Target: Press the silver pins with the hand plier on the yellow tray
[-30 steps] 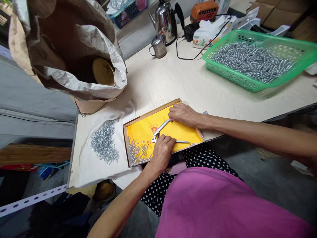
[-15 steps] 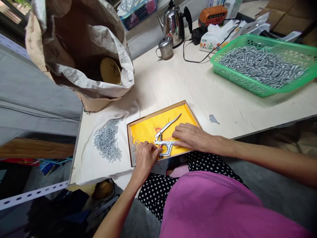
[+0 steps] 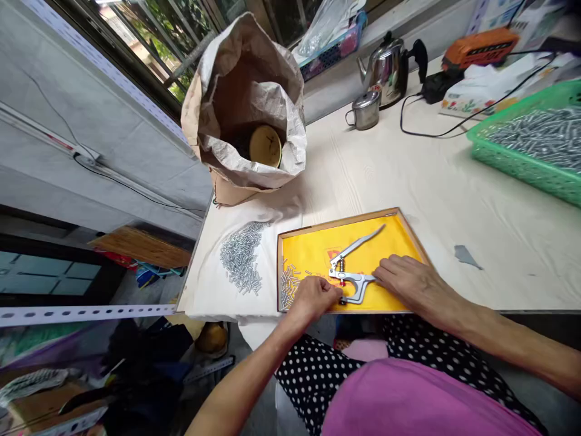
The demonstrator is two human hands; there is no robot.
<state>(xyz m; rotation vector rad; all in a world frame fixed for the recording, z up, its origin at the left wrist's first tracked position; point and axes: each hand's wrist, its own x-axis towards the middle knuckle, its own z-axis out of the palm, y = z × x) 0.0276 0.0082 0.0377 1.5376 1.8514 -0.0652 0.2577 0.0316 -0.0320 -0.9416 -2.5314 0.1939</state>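
A pair of silver hand-press pliers, like snap-fastener pliers, lies in a shallow tray with a yellow bottom. Its upper lever stands raised, and a spring and a red part show at the jaw. My right hand has its fingers round the end of the lower handle. Close beside the jaw, my left hand is closed in a pinch; whatever its fingertips hold is too small or hidden. Small metal tubes lie loose at the tray's left end, left of that hand.
A heap of small metal pieces rests on a white cloth left of the tray. Behind stands a large open paper sack. A green basket of metal parts, a steel kettle, a lidded cup and a grey scrap are rightward.
The whole view has shifted, so everything appears farther right and a little lower. My left hand still pinches by the jaw, and my right hand is still at the handle.
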